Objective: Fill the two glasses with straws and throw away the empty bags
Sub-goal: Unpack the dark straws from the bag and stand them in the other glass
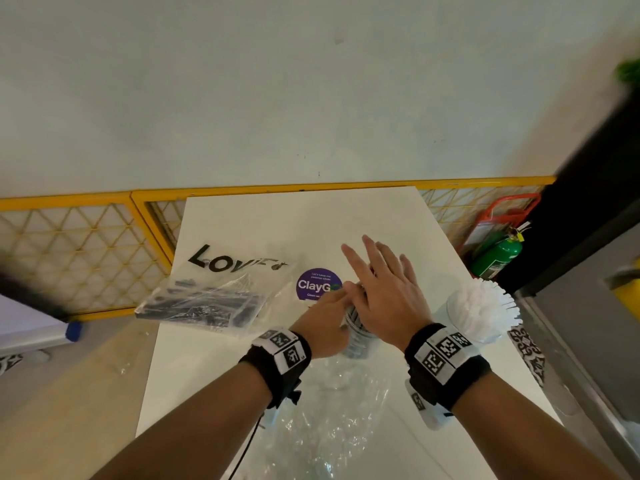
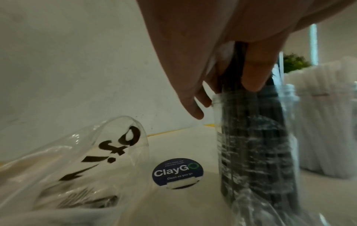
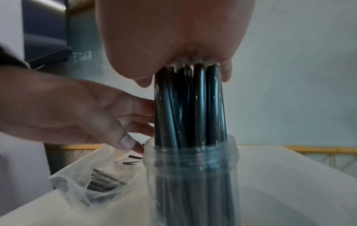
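A clear glass [image 1: 358, 341] [image 2: 286, 137] [image 3: 193, 175] stands mid-table, packed with black straws [image 3: 193, 99] [image 2: 251, 145] that stick out above its rim. My right hand [image 1: 381, 289] [image 3: 173, 38] lies flat on their top ends, fingers straight. My left hand [image 1: 325, 320] [image 2: 193, 53] [image 3: 67, 110] holds the bundle just above the rim, thumb on one side and fingers on the other. A second glass [image 1: 474, 313] [image 2: 324, 122], full of white straws, stands to the right. A clear printed bag [image 1: 207, 299] [image 2: 67, 168] [image 3: 92, 180] on the left holds several black straws. A crumpled clear bag [image 1: 332, 410] lies in front.
The white table [image 1: 277, 223] carries a round purple ClayGo sticker [image 1: 313, 285] [image 2: 177, 171] just left of the glass. A yellow mesh fence [image 1: 86, 244] runs behind and to the left. A green fire extinguisher [image 1: 498, 254] and a grey cabinet [image 1: 588, 341] stand on the right.
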The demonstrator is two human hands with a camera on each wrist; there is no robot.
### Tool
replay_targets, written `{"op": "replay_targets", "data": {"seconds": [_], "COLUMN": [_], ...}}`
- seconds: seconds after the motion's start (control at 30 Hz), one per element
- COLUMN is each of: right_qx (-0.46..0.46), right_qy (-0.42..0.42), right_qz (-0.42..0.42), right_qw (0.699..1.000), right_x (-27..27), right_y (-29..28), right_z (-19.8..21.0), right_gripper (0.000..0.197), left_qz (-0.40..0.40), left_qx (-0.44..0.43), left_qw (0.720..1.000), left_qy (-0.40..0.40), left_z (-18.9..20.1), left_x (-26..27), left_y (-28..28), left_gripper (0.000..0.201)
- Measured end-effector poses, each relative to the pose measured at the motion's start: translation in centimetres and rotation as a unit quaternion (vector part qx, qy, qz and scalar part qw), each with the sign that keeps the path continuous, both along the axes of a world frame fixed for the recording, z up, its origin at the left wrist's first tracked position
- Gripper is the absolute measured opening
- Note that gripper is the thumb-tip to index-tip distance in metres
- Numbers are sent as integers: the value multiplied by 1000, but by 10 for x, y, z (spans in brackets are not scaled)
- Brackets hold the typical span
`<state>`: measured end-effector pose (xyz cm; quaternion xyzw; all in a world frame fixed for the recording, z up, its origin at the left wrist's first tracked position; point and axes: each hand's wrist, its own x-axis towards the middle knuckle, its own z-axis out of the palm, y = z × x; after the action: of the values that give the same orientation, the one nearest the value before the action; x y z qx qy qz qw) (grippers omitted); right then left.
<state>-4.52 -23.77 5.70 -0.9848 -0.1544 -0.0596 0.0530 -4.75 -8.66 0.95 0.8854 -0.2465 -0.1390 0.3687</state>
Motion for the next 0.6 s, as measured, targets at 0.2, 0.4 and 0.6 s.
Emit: {"op": "replay_targets", "data": {"seconds": [0.2,0.4,0.6], "right_qx": [-2,2,151], "right_qy": [3,-110,-12], "right_qz": [19,71,195], "right_qw": [1000,991,969], "right_x": [4,-5,-32], "right_y": [-4,13,94], "right_z": [-1,11,-2], "right_gripper": [50,41,21], "left_qz": [311,310,318], "left_qx": [54,204,62], "left_qw": [942,928,937], "left_qy": [-116,-18,-131], "left_z": [-9,-5,21], "left_x": [31,42,38], "left_y": [56,102,105], "left_gripper": [61,38,35]}}
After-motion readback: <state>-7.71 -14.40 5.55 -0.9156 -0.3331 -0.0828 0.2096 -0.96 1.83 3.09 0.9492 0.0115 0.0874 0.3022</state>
